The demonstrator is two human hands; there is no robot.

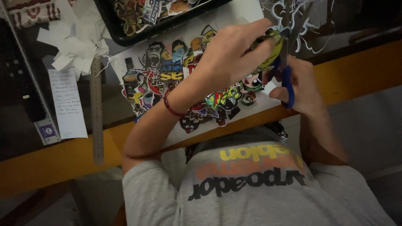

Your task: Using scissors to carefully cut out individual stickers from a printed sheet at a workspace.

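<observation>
My left hand (234, 54), a red band on its wrist, pinches a yellow-green sticker cut-out (274, 50) above the table. My right hand (303, 88) grips blue-handled scissors (288, 83), whose blades point up at the cut-out's edge. Both hands hover over a white sheet (167, 71) covered with several colourful cartoon stickers. The hands hide part of the sheet.
A black tray (121, 29) of cut stickers stands at the back. White paper scraps (75, 46), a metal ruler (97, 109) and a written note (67, 104) lie to the left. The dark table has a yellow front edge (356, 67). Thin trimmings (301, 21) lie at the back right.
</observation>
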